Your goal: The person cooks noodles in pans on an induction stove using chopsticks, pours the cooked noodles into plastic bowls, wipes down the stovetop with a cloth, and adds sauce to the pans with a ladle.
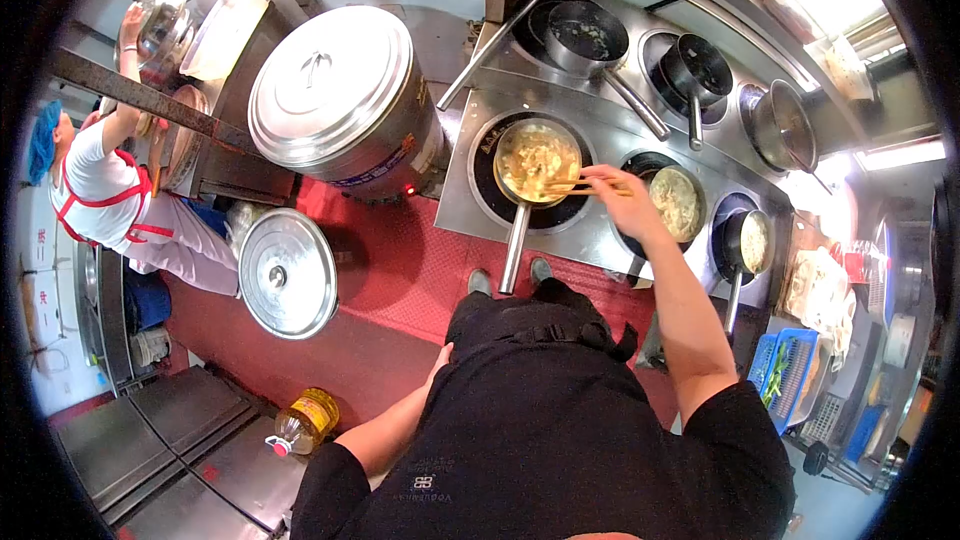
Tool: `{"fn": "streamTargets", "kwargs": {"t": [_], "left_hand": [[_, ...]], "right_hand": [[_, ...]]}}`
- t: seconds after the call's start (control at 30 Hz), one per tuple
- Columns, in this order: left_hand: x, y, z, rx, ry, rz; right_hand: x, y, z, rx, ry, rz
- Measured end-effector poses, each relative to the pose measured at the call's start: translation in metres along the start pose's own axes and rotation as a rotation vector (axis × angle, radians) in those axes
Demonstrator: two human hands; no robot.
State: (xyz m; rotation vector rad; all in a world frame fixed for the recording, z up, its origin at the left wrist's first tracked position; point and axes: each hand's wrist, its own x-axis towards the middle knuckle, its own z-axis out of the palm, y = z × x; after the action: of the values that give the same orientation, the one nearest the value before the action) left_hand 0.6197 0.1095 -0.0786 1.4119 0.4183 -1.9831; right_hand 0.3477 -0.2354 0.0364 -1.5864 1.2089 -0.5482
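Note:
My right hand (617,192) is closed on a pair of chopsticks (573,186). Their tips reach into a long-handled saucepan (514,240) that sits on a burner of the steel stove. Inside it is yellowish, chunky food (538,157) in some liquid. Just right of that hand, another pan of pale food (676,202) sits on its own burner. My left hand (441,360) rests against the side of my black apron at the waist; its fingers are mostly hidden.
Several more pans, such as the dark saucepan (697,70), stand along the stove (463,202). A large lidded pot (330,90) is at the left. Behind it a co-worker (110,170) reaches toward metal bowls. An oil jug (306,420) and blue baskets (790,372) flank me.

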Motion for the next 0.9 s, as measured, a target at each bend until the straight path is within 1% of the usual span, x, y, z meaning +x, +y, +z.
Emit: {"fn": "streamTargets", "kwargs": {"t": [0.03, 0.1, 0.13, 0.17, 0.23, 0.27, 0.3, 0.37, 0.4, 0.43, 0.5, 0.53, 0.6, 0.63, 0.67, 0.7, 0.73, 0.77, 0.8, 0.83, 0.87, 0.9], "left_hand": [[0.0, 0.001, 0.0, 0.004, -0.002, 0.001], [0.0, 0.003, 0.0, 0.013, -0.004, -0.001], [0.0, 0.004, 0.0, 0.019, -0.002, 0.0], [-0.001, 0.005, 0.0, 0.021, -0.002, 0.0], [-0.001, 0.007, 0.0, 0.023, 0.0, -0.001], [-0.002, 0.007, 0.0, 0.023, 0.0, -0.004], [-0.002, 0.008, 0.0, 0.023, 0.0, -0.006], [-0.002, 0.008, 0.001, 0.023, 0.0, -0.013], [-0.002, 0.008, 0.001, 0.022, 0.0, -0.016], [-0.002, 0.009, 0.001, 0.019, 0.005, -0.02], [-0.003, 0.01, 0.002, 0.01, 0.008, -0.03], [-0.003, 0.01, 0.003, 0.0, 0.011, -0.04], [-0.007, 0.012, 0.007, -0.017, 0.02, -0.058], [-0.012, 0.011, 0.008, -0.032, 0.023, -0.071], [-0.017, 0.011, 0.009, -0.047, 0.026, -0.084], [-0.022, 0.011, 0.012, 0.075, -0.015, 0.023], [-0.021, 0.009, 0.009, 0.138, -0.037, 0.076], [-0.019, 0.008, 0.007, 0.2, -0.056, 0.13], [-0.005, 0.005, -0.001, 0.108, -0.056, 0.061], [-0.002, 0.005, -0.004, 0.068, -0.055, 0.025], [0.001, 0.005, -0.006, 0.029, -0.053, -0.011], [-0.001, 0.007, -0.004, 0.062, -0.041, 0.0]], "right_hand": [[0.003, 0.003, 0.012, 0.002, 0.005, 0.001], [0.015, 0.012, 0.03, 0.287, 0.142, -0.049], [0.021, 0.017, 0.028, 0.344, 0.216, -0.03], [0.024, 0.02, 0.021, 0.346, 0.22, -0.03], [0.022, 0.028, 0.003, 0.201, 0.411, -0.095], [0.019, 0.032, -0.001, 0.198, 0.418, -0.077], [0.016, 0.037, 0.002, 0.197, 0.422, -0.076], [0.007, 0.045, 0.016, -0.007, 0.389, -0.124], [0.006, 0.053, 0.028, 0.154, 0.32, -0.132], [0.004, 0.06, 0.037, 0.172, 0.288, -0.094], [-0.002, 0.058, 0.038, 0.267, 0.187, -0.084], [-0.006, 0.056, 0.031, 0.268, 0.187, -0.083], [-0.018, 0.043, 0.004, 0.174, 0.141, -0.027], [-0.021, 0.045, -0.008, 0.164, 0.211, 0.022], [-0.022, 0.042, -0.015, 0.2, 0.197, 0.027], [-0.022, 0.038, -0.019, 0.237, 0.183, 0.032], [-0.021, 0.036, -0.014, 0.237, 0.183, 0.033], [-0.017, 0.028, -0.001, 0.256, 0.117, 0.027], [-0.014, 0.021, 0.013, 0.277, 0.052, 0.021], [-0.003, 0.023, 0.027, 0.284, 0.03, -0.078], [0.011, 0.023, 0.042, 0.212, 0.07, -0.123], [0.024, 0.024, 0.049, 0.139, 0.108, -0.168]]}}
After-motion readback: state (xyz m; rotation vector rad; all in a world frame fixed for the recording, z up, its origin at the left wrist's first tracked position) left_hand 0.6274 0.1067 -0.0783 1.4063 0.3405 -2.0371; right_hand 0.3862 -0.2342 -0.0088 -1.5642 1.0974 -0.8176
